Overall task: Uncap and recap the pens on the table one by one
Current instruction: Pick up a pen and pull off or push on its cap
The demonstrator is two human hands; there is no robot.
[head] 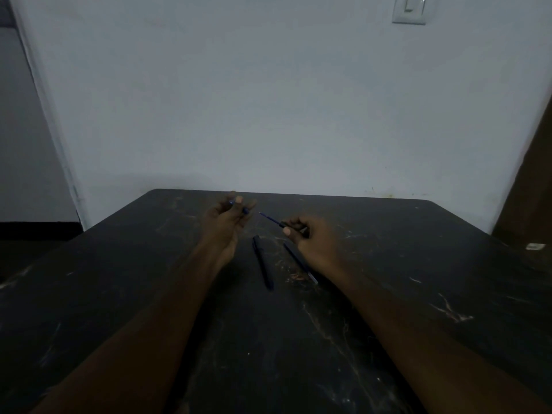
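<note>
My left hand [228, 218] pinches a small blue pen cap [245, 210] above the far part of the dark table [119, 294]. My right hand [310, 240] holds an uncapped blue pen [271, 219], its tip pointing left toward the cap, with a small gap between the two. Two more dark pens lie on the table between my forearms: one capped pen [263, 262] in the middle and a second pen [300, 264] partly under my right hand.
The scratched black table meets a white wall at its far edge. A small white object [533, 246] lies near the table's right edge. A light switch [409, 8] sits high on the wall. A brown door edge [531, 186] stands at the right.
</note>
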